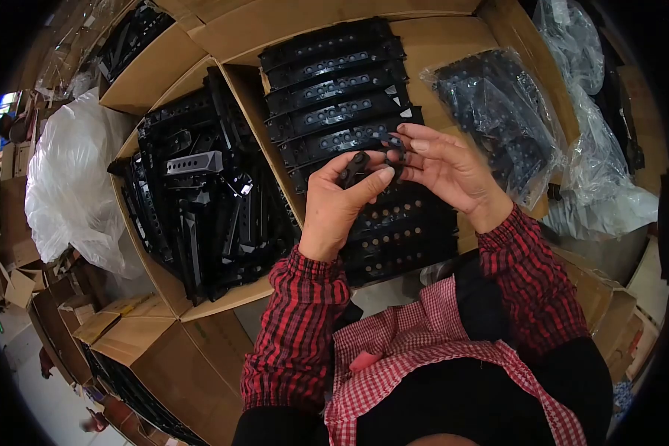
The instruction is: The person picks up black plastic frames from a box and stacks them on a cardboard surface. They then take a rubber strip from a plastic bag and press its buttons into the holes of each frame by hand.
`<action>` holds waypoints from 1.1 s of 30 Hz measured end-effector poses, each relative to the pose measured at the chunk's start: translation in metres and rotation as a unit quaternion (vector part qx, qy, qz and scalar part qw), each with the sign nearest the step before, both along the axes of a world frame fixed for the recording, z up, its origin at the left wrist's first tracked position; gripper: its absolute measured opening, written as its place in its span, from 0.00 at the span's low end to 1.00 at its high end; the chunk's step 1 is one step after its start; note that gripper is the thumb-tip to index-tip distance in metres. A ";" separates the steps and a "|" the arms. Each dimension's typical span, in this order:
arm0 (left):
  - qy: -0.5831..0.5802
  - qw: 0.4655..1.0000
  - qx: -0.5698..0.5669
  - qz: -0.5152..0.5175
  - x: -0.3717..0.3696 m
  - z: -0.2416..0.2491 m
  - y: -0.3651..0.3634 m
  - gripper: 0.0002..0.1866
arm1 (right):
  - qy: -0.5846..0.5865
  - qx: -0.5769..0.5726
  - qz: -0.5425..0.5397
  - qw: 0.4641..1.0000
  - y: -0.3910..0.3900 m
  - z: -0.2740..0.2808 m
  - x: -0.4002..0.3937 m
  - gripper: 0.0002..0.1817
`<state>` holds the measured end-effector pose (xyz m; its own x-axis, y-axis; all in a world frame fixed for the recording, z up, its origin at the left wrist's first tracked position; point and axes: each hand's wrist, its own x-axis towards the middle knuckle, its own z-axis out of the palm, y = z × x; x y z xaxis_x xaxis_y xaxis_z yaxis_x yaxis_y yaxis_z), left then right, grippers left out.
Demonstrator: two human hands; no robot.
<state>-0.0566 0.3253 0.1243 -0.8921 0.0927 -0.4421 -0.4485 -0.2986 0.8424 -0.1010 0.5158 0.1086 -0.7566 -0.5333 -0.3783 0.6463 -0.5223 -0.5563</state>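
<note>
My left hand [336, 199] is closed around a small black part [355, 165], with its thumb and fingertips pressed on it. Close against it on the right, my right hand [453, 165] has its thumb and fingers at another small dark piece [395, 154]; its other fingers are bent. Both hands are held above long black plastic strips [338, 114] with rows of round dots, lying one below another in a cardboard box. Where the two small pieces meet is partly hidden by my fingers.
Left of the strips, a cardboard box [230, 303] holds jumbled black parts [189, 167]. A clear bag of small black parts [498, 111] lies at the right. White plastic film [70, 178] is at the far left, more clear film [595, 201] at the far right.
</note>
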 end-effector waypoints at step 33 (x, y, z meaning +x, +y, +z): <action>-0.131 0.987 0.006 -0.093 -0.006 -0.001 -0.007 0.11 | -0.037 0.094 0.278 0.955 -0.007 -0.007 0.004 0.10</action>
<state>-0.0622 0.3185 0.1232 -0.7141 0.2513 -0.6534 -0.6987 -0.1990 0.6871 -0.0966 0.5092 0.1018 -0.3442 -0.7616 -0.5491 0.8361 0.0174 -0.5483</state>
